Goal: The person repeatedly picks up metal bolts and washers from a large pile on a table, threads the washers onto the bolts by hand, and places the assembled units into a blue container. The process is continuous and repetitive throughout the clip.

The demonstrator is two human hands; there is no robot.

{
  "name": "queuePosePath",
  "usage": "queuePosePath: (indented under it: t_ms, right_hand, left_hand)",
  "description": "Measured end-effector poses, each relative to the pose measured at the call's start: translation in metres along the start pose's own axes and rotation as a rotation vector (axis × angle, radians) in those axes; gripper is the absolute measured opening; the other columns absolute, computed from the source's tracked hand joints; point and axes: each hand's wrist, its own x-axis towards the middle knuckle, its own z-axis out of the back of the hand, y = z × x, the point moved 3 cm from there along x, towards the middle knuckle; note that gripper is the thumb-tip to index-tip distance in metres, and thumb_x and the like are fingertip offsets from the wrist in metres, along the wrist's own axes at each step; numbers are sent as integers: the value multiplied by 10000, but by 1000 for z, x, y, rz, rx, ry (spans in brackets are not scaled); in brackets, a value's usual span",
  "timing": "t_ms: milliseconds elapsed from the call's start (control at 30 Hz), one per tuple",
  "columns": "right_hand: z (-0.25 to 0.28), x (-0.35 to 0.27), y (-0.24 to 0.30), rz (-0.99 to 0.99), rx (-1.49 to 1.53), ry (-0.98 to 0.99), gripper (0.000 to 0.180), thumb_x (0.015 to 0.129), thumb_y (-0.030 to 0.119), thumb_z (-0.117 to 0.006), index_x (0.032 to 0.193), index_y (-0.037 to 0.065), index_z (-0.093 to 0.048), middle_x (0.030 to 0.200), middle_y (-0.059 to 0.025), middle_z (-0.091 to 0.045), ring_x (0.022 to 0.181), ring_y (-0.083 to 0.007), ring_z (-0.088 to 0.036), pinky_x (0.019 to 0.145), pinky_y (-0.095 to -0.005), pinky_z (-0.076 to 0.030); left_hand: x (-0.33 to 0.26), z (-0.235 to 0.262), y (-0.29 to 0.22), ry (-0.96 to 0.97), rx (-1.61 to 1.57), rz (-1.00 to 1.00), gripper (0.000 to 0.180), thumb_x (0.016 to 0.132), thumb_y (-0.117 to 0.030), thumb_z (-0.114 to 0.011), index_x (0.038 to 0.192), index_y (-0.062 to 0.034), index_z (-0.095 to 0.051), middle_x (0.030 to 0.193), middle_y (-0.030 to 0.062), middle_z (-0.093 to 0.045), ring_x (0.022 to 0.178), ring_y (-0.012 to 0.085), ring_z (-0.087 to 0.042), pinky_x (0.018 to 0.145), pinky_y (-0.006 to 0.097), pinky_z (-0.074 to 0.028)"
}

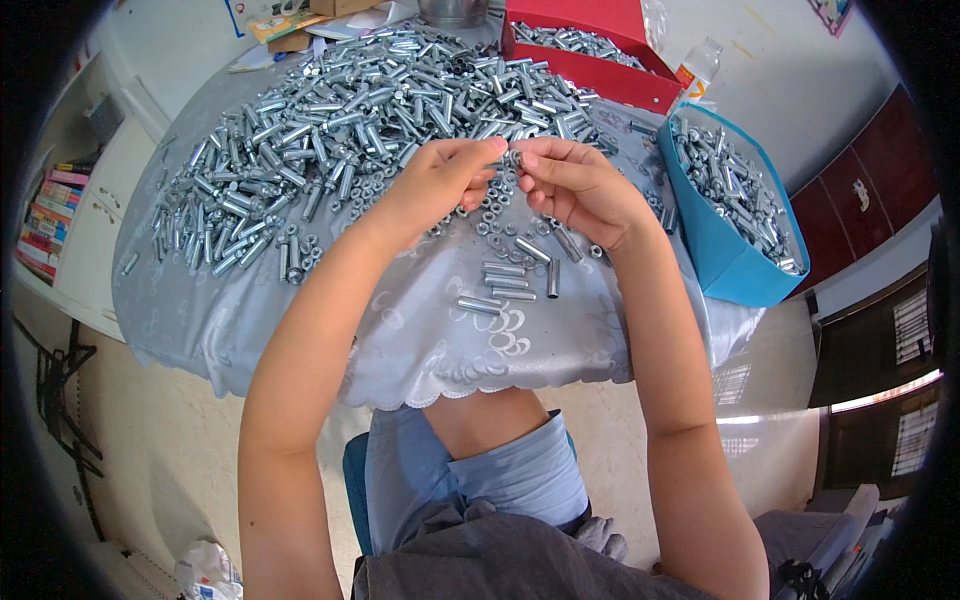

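Note:
Over the table's middle, my left hand [435,188] and my right hand [582,186] meet fingertip to fingertip, both closed in a pinch. A small shiny metal nut [514,158] shows between them, at my right thumb and forefinger. Whatever my left fingers grip is hidden behind the thumb. Loose nuts [492,212] lie scattered below my hands. Several short metal sleeves [505,281] rest nearer to me on the cloth. Beyond my hands spreads a big heap of silver sleeve anchor bolts [400,85].
A grey patterned tablecloth [400,350] covers the round table. On the right stands a blue fabric bin [715,255] full of bolts. Behind it are a red box [600,78] with more bolts and a clear plastic bottle [700,68]. Papers lie at the back left.

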Motion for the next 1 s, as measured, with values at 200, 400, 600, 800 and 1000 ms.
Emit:
queuePosePath:
  t_ms: [200, 400, 600, 800, 1000]
  right_hand:
    - [-8, 0, -1, 69, -74, -79, 184, 811, 155, -635, 941, 29, -605, 833, -26, -615, 734, -85, -578, 632, -195, -472]
    - [-11, 3, 2, 301, -398, -261, 165, 794, 167, -654, 849, 12, -639, 776, -24, -622, 686, -74, -559, 608, -194, -444]
    - [-26, 2, -4, 537, -558, -192, 135, 793, 101, -638, 825, -29, -614, 760, -46, -622, 683, -81, -572, 633, -212, -465]
    - [-27, 2, -4, 550, -656, -192, 121, 790, 82, -629, 821, -30, -595, 750, -52, -620, 673, -78, -565, 623, -216, -465]
    - [-28, 0, -2, 577, -745, -214, 138, 786, 101, -639, 810, -29, -598, 736, -49, -614, 644, -69, -542, 592, -214, -448]
  left_hand:
    - [0, 0, -1, 10, -119, 52, 357, 873, -333, -493, 600, -135, -375, 554, -48, -314, 516, 81, -352, 520, 237, -320]
    - [1, 1, 0, -52, -167, 111, 392, 866, -360, -506, 580, -155, -334, 549, -49, -315, 506, 81, -341, 520, 232, -311]
    - [2, -2, -1, -65, -241, 99, 400, 852, -402, -530, 582, -163, -358, 551, -53, -354, 500, 73, -335, 517, 234, -307]
    - [0, -2, -2, -56, -199, 94, 379, 846, -396, -539, 595, -168, -371, 568, -56, -375, 495, 70, -333, 518, 237, -310]
    - [-1, -4, -2, -85, -230, 129, 375, 838, -385, -539, 589, -168, -362, 555, -59, -353, 495, 71, -334, 520, 238, -304]
